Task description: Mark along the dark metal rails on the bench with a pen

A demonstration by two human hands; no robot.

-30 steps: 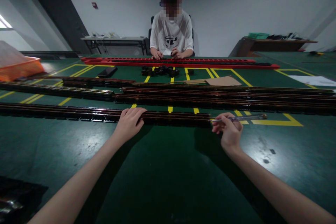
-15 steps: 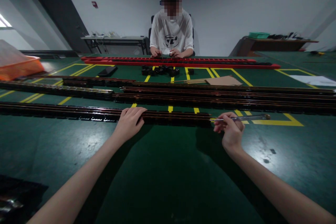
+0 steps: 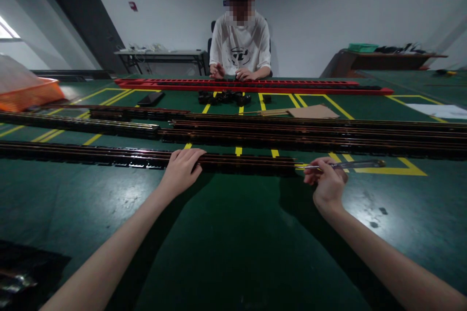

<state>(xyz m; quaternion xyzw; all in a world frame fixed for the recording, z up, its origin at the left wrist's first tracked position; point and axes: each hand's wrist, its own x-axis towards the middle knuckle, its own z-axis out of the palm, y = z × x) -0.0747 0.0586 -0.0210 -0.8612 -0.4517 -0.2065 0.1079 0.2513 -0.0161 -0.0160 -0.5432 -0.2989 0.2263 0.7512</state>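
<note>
A long, dark, glossy strip (image 3: 248, 162) with copper-coloured lines along it lies across the table in front of me. My left hand (image 3: 184, 167) is closed over it near the middle, fingers on top and thumb at the near side. Past the strip's right end, my right hand (image 3: 326, 180) pinches a slim screwdriver (image 3: 359, 164) with a clear handle. Its thin metal shaft points left, and the tip is at the strip's end. Whether the tip sits inside the end, I cannot tell.
More dark strips (image 3: 314, 131) lie just beyond. Behind them are a cardboard piece (image 3: 314, 112), a black phone-like slab (image 3: 151, 99), small black parts (image 3: 224, 97) and a long red tray (image 3: 292, 88). A co-worker (image 3: 241, 43) sits opposite. An orange basket (image 3: 32, 95) stands left.
My right hand has shifted slightly right with the screwdriver, while my left hand stays on the strip. The view has moved a little. One of the co-worker's hands has lifted slightly.
</note>
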